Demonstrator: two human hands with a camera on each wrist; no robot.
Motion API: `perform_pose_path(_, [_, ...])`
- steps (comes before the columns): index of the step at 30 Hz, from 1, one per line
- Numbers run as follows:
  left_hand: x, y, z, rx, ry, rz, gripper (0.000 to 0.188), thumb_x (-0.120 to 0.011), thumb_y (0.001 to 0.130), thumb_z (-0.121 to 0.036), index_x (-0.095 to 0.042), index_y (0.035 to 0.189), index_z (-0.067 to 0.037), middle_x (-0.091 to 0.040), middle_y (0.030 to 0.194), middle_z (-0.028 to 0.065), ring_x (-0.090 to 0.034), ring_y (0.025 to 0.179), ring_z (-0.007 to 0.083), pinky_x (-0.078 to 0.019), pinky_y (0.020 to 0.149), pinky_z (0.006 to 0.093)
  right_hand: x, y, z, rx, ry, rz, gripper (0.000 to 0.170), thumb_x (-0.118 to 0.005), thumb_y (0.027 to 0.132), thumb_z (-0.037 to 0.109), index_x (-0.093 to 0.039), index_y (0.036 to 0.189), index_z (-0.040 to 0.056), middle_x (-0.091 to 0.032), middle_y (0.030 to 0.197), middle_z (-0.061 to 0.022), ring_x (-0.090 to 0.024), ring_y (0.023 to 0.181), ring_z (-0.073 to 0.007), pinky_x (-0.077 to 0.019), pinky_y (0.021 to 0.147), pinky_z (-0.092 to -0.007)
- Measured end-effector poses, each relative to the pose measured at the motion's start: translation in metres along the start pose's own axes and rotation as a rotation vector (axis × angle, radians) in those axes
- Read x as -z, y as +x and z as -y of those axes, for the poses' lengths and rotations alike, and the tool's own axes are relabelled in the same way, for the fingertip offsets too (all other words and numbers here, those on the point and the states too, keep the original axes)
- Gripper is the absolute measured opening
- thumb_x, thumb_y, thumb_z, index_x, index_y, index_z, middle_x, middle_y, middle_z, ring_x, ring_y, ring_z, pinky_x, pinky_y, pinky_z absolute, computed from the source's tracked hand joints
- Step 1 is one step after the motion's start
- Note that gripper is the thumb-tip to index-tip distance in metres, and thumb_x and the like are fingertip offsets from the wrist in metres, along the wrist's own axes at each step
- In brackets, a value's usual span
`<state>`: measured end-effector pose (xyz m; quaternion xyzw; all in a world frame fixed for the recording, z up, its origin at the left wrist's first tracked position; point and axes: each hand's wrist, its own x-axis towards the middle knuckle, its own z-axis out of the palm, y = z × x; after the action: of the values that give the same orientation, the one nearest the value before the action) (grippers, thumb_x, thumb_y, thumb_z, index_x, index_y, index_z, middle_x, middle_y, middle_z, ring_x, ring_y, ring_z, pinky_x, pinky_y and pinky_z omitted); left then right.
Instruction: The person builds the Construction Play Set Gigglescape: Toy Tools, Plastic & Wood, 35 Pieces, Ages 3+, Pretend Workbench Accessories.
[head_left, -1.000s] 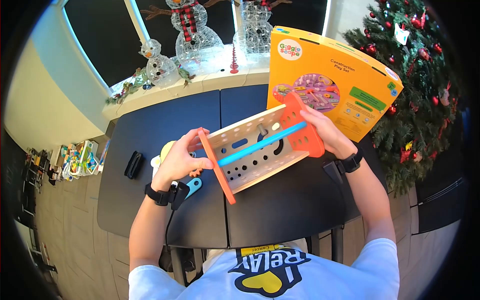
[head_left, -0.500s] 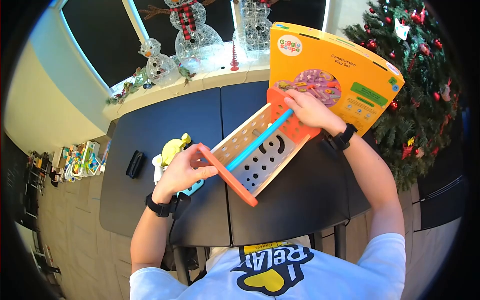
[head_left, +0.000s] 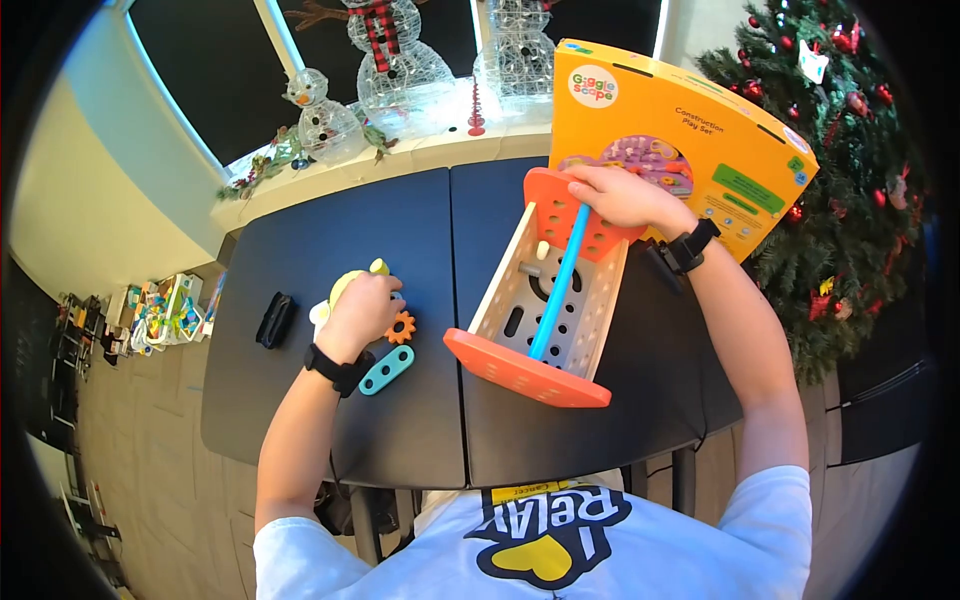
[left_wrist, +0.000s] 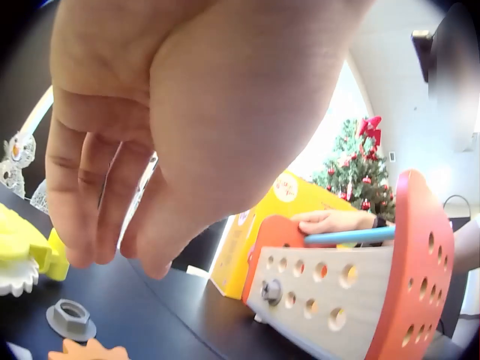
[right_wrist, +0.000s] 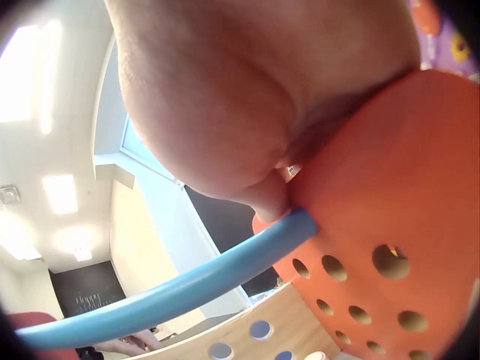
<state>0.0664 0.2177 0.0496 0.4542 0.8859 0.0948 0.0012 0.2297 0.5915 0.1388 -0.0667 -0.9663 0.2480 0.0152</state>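
Note:
A toy toolbox (head_left: 525, 368) with orange end panels, pale perforated wooden sides and a blue rod handle (head_left: 566, 275) stands on the right half of the table. My right hand (head_left: 632, 200) grips the top of its far end panel, thumb beside the rod. A grey bolt (left_wrist: 271, 292) pokes through the toolbox's side. My left hand (head_left: 366, 312) hangs over the small pieces at left, fingers loosely bent downward with nothing between them. Below and beside it are a grey nut (left_wrist: 71, 320), an orange gear (head_left: 402, 327), a yellow piece (left_wrist: 15, 240) and a teal strip with holes (head_left: 387, 371).
A tall yellow play-set box (head_left: 640, 110) stands behind the toolbox. On the table's left lies a black case (head_left: 276, 319). A seam divides the dark table (head_left: 420, 430). Snowman figures (head_left: 325, 120) line the sill; a decorated tree (head_left: 830, 200) rises at right.
The toolbox has turned, its near panel now facing my body. My left hand let go of that panel and moved over the small pieces. My right hand shifted onto the far panel's top.

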Motion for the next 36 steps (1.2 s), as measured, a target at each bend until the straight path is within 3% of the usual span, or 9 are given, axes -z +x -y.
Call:
perform_pose_path(3, [-0.018,0.008,0.005,0.010,0.137,0.045,0.023,-0.075,0.087,-0.017,-0.077,0.107,-0.004,-0.075,0.088,0.0195,-0.073,0.084,0.0339,-0.0593,0.082,0.0413,-0.004,-0.002,0.004,0.099,-0.059,-0.094,0.044,-0.054,0.105,0.027,-0.055,0.140,0.0002,-0.066,0.131,-0.0211,-0.064,0.124,-0.0332,-0.0494,0.104,-0.0395])
perform_pose_path(6, [-0.020,0.009,0.006,0.005,0.151,0.042,0.022,-0.074,0.087,-0.012,-0.076,0.107,-0.004,-0.075,0.087,0.0192,-0.073,0.084,0.0338,-0.0596,0.081,0.0412,-0.006,-0.007,0.021,0.116,0.087,-0.237,0.044,-0.059,0.103,0.025,-0.057,0.138,-0.0003,-0.068,0.129,-0.0210,-0.066,0.122,-0.0305,-0.0506,0.105,-0.0383])
perform_pose_path(17, [-0.025,0.011,0.016,-0.122,0.042,0.003,0.021,-0.066,0.085,0.002,-0.072,0.105,-0.001,-0.069,0.095,0.0186,-0.069,0.090,0.0365,-0.0563,0.083,0.0453,-0.002,-0.009,0.075,0.348,0.681,-0.254,0.026,-0.062,0.104,0.019,-0.066,0.122,0.0001,-0.072,0.116,-0.0111,-0.069,0.110,-0.0183,-0.0538,0.099,-0.0332])
perform_pose_path(20, [-0.014,0.015,0.001,-0.181,-0.127,-0.085,0.021,-0.065,0.085,0.005,-0.071,0.105,0.000,-0.069,0.097,0.0178,-0.069,0.090,0.0353,-0.0569,0.083,0.0431,-0.007,-0.008,0.075,0.354,0.796,-0.218,0.026,-0.063,0.103,0.018,-0.066,0.122,0.0002,-0.071,0.113,-0.0101,-0.069,0.106,-0.0174,-0.0544,0.096,-0.0323])
perform_pose_path(22, [0.007,0.020,-0.016,-0.177,-0.370,-0.144,0.021,-0.065,0.088,0.004,-0.071,0.107,0.000,-0.069,0.099,0.0152,-0.070,0.091,0.0299,-0.0572,0.083,0.0392,-0.014,-0.008,0.074,0.340,0.830,-0.208,0.028,-0.065,0.101,0.016,-0.065,0.123,-0.0004,-0.071,0.114,-0.0103,-0.070,0.104,-0.0171,-0.0551,0.093,-0.0319])
perform_pose_path(26, [0.039,0.031,-0.051,-0.161,-0.848,-0.257,0.022,-0.065,0.096,0.000,-0.069,0.118,0.001,-0.071,0.106,0.0091,-0.069,0.097,0.0186,-0.0571,0.085,0.0324,-0.031,-0.005,0.073,0.337,0.803,-0.144,0.038,-0.072,0.095,0.010,-0.060,0.129,0.0002,-0.065,0.122,-0.0102,-0.069,0.106,-0.0171,-0.0560,0.090,-0.0300])
perform_pose_path(29, [0.040,0.049,-0.061,-0.192,-1.254,-0.263,0.026,-0.061,0.102,-0.004,-0.065,0.127,0.001,-0.070,0.113,0.0071,-0.067,0.103,0.0159,-0.0572,0.088,0.0318,-0.037,-0.008,0.086,0.330,0.754,-0.101,0.052,-0.078,0.089,0.005,-0.056,0.135,0.0024,-0.059,0.125,-0.0098,-0.067,0.107,-0.0168,-0.0565,0.088,-0.0286])
perform_pose_path(33, [0.046,0.060,-0.080,-0.271,-1.474,-0.268,0.029,-0.062,0.103,-0.006,-0.063,0.131,0.000,-0.071,0.117,0.0091,-0.067,0.105,0.0164,-0.0554,0.094,0.0320,-0.045,-0.006,0.099,0.352,0.703,-0.186,0.050,-0.081,0.087,0.008,-0.058,0.131,0.0002,-0.066,0.117,-0.0111,-0.069,0.103,-0.0159,-0.0577,0.086,-0.0289])
perform_pose_path(36, [0.040,0.068,-0.085,-0.303,-1.464,-0.257,0.027,-0.065,0.102,-0.005,-0.064,0.128,0.000,-0.072,0.116,0.0085,-0.067,0.108,0.0145,-0.0541,0.095,0.0297,-0.048,-0.002,0.099,0.328,0.727,-0.263,0.042,-0.082,0.088,0.011,-0.063,0.124,-0.0025,-0.071,0.111,-0.0138,-0.072,0.100,-0.0167,-0.0590,0.086,-0.0308])
